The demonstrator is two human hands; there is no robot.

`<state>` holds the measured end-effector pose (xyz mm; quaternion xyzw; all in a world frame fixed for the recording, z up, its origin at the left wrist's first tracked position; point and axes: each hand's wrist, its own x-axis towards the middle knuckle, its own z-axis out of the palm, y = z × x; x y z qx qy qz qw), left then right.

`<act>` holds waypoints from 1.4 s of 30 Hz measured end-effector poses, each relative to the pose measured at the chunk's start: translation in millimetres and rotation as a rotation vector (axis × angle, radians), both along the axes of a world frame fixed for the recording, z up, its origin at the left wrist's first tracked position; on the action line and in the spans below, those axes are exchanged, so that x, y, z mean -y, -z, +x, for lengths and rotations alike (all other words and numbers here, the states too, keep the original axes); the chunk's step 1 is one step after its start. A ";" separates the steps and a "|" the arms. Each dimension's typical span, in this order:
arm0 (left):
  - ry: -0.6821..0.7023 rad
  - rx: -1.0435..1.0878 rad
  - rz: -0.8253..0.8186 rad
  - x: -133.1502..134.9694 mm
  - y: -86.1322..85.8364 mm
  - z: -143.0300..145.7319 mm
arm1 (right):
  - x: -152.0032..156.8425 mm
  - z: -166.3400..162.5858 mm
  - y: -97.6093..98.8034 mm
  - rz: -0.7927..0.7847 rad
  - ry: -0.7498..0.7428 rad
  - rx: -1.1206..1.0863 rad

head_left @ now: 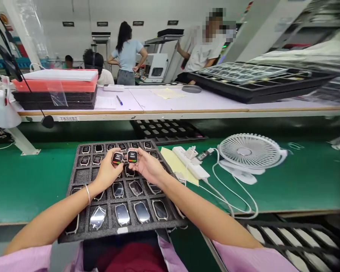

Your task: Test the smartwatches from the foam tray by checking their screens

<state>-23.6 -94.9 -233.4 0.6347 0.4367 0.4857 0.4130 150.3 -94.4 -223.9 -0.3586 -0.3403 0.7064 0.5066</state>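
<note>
My left hand [110, 170] is closed around a smartwatch body [117, 158] whose lit screen shows text with red and green buttons. Beside it, my right hand [147, 165] grips a second smartwatch body [132, 156] with a similar lit screen. Both are held side by side, screens facing me, above a dark grey foam tray [81, 175]. Strapless watch bodies sit in most of the visible tray pockets, such as a silver-edged watch [121, 214] in the front row. Some pockets behind my hands and forearms are hidden.
To the right lie a white power strip [191, 162] on yellow paper, loose cables and a white fan [248, 151]. A raised shelf [147, 102] bears stacked red and black trays [56, 90] and a large black tray [243, 90]. Several people are beyond it.
</note>
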 end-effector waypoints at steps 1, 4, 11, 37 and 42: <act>-0.003 0.003 -0.023 7.1 -2.8 0.8 | -0.4 -1.1 -0.4 -0.002 -0.012 -0.027; -0.022 0.050 -0.084 24.3 -7.1 8.7 | 3.9 -2.6 3.8 -0.013 -0.036 -0.087; -0.122 0.118 -0.153 19.0 9.0 15.6 | 14.5 9.8 16.6 -0.041 -0.041 -0.066; 0.047 0.317 -0.378 29.1 3.8 2.2 | 21.9 11.3 13.0 0.099 -0.155 0.007; 0.027 0.321 -0.374 30.1 0.3 3.0 | 20.7 9.8 15.4 0.081 -0.179 0.000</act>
